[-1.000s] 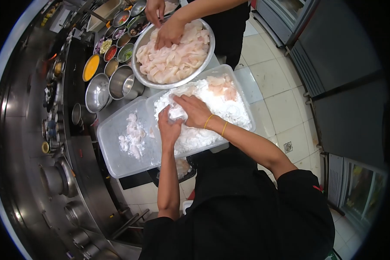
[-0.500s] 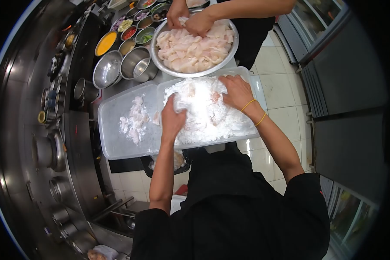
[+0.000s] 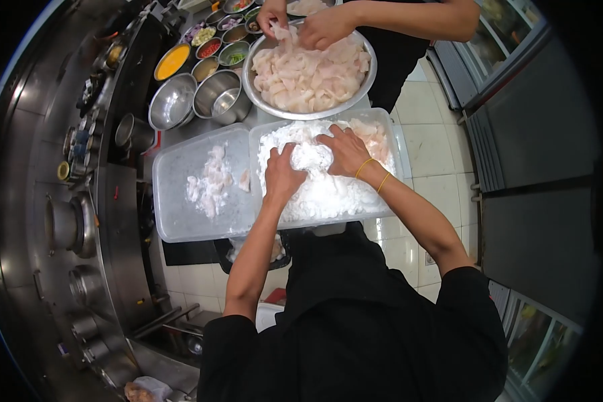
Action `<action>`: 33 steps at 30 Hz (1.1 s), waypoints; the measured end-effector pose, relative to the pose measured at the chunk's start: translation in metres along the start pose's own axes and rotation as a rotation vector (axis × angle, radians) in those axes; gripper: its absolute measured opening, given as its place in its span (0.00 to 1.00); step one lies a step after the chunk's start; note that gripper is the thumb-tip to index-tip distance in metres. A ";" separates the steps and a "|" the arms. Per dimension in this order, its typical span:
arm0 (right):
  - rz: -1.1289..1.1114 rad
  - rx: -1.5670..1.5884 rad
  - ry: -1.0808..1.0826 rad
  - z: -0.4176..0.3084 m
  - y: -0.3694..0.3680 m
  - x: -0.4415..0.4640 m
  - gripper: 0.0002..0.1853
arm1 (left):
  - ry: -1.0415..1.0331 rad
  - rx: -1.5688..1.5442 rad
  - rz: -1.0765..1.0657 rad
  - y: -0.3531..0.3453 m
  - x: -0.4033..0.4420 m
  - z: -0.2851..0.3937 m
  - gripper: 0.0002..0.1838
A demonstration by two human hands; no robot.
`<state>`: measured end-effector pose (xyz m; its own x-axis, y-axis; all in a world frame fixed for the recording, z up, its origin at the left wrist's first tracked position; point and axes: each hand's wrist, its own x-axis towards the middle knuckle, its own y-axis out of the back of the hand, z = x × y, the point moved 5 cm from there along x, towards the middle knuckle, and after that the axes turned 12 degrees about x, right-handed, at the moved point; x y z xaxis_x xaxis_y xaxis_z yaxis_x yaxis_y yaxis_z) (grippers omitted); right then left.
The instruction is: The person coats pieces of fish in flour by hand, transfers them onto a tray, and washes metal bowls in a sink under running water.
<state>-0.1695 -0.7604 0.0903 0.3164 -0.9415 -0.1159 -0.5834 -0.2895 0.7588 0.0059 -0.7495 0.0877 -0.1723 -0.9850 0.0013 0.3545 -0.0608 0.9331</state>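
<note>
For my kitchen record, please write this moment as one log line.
left hand: at powdered mound; right hand: at mound's other side; tub: white powder, pale pieces; bowl: more pale pieces under co-worker's hands

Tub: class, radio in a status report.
Left hand, right hand flanking white mound. Pale pieces at far right of tub. Nothing seen blocking either hand.

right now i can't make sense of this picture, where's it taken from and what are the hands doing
There's no machine: a camera on a person's head looks down at their bare hands. Their left hand and right hand flank a powdery clump in a tub of white powder; whether they grip it is unclear. Left of that, a tray holds powdered pieces. Beyond, another person's hands are at a bowl of pale slices.
</note>
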 end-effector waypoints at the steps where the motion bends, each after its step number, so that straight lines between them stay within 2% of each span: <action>1: 0.045 0.055 0.021 0.003 -0.001 0.006 0.39 | 0.002 -0.041 0.046 0.002 0.002 -0.006 0.38; 4: 0.178 0.201 0.062 -0.011 0.026 0.000 0.34 | 0.013 -0.276 0.151 0.015 0.001 -0.015 0.34; 5: 0.140 0.160 -0.020 -0.012 0.034 -0.005 0.33 | 0.044 -0.354 0.068 0.029 -0.001 -0.006 0.31; 7: 0.059 0.075 -0.176 -0.012 0.046 -0.012 0.31 | 0.079 -0.316 -0.060 0.037 -0.003 -0.006 0.31; 8: 0.065 0.062 -0.138 -0.010 0.047 -0.012 0.31 | 0.097 -0.294 -0.117 0.039 -0.003 -0.009 0.31; 9: 0.072 0.050 -0.099 -0.004 0.047 -0.013 0.31 | 0.011 -0.208 -0.054 0.036 -0.003 -0.012 0.32; 10: 0.079 0.040 -0.062 -0.001 0.047 -0.013 0.32 | 0.027 -0.182 -0.054 0.034 -0.005 -0.015 0.35; 11: 0.060 0.022 -0.046 0.000 0.044 -0.013 0.36 | 0.043 -0.155 -0.057 0.032 -0.009 -0.014 0.37; 14: 0.042 -0.050 0.204 -0.016 0.025 -0.005 0.42 | 0.059 -0.035 -0.073 0.030 -0.028 0.000 0.44; 15: 0.016 -0.067 0.242 -0.026 0.019 -0.004 0.48 | 0.058 0.013 -0.081 0.028 -0.032 0.007 0.47; 18: -0.031 -0.279 0.316 -0.047 -0.002 0.004 0.48 | 0.121 0.100 -0.184 0.017 -0.037 0.017 0.51; 19: -0.065 -0.267 0.266 -0.049 -0.008 0.010 0.50 | 0.084 0.142 -0.124 0.008 -0.032 0.012 0.49; 22: -0.099 -0.044 0.250 -0.033 -0.020 0.031 0.43 | 0.124 -0.006 -0.051 -0.001 -0.010 -0.003 0.43; 23: -0.108 -0.035 0.227 -0.031 -0.018 0.034 0.41 | 0.059 -0.089 -0.011 0.007 -0.004 -0.003 0.39; 26: -0.097 -0.023 0.197 -0.020 0.000 0.039 0.34 | 0.088 -0.276 0.006 0.024 -0.004 -0.006 0.34; 28: -0.052 -0.018 0.213 -0.025 0.029 0.028 0.30 | 0.081 -0.287 -0.006 0.033 -0.010 -0.004 0.34; 29: -0.197 -0.076 0.114 -0.027 0.037 0.026 0.33 | 0.101 -0.285 -0.034 0.038 -0.012 -0.001 0.34; 30: -0.189 -0.102 0.129 -0.030 0.039 0.021 0.35 | 0.115 -0.283 -0.061 0.040 -0.012 -0.001 0.35; 31: -0.177 -0.128 0.143 -0.032 0.039 0.013 0.38 | 0.080 -0.233 -0.081 0.032 -0.014 -0.009 0.42; 32: -0.162 -0.154 0.156 -0.033 0.039 0.007 0.40 | 0.041 -0.173 -0.070 0.023 -0.016 -0.012 0.45; 33: -0.258 -0.187 0.087 -0.033 0.032 0.004 0.48 | 0.002 -0.112 -0.061 0.016 -0.020 -0.013 0.47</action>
<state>-0.1630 -0.7677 0.1353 0.5035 -0.8206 -0.2704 -0.3304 -0.4720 0.8173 0.0265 -0.7333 0.0979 -0.1949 -0.9793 -0.0551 0.4436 -0.1381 0.8855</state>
